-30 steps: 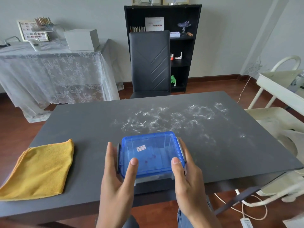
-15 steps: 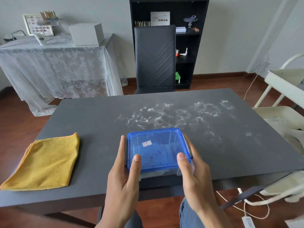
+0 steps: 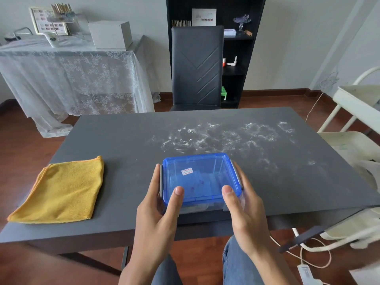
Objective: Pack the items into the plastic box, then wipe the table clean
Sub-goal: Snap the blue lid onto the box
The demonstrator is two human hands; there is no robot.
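Box (image 3: pixel 200 177): blue lid on, at table's (image 3: pixel 127 136) near edge.
Left hand (image 3: pixel 158 212): grips box's left side, thumb on lid.
Right hand (image 3: pixel 244 210): grips right side, thumb on lid.
Cloth (image 3: pixel 61 192): yellow, folded, left of box.
Smears (image 3: pixel 222 136): white, beyond box.

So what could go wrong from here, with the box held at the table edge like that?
The blue box sits right at the near edge of the table, held by the left hand and right hand; a slip could drop it to the floor. The white powder lies just beyond it, so pushing the box forward might smear it. The yellow cloth is untouched, so wiping remains.
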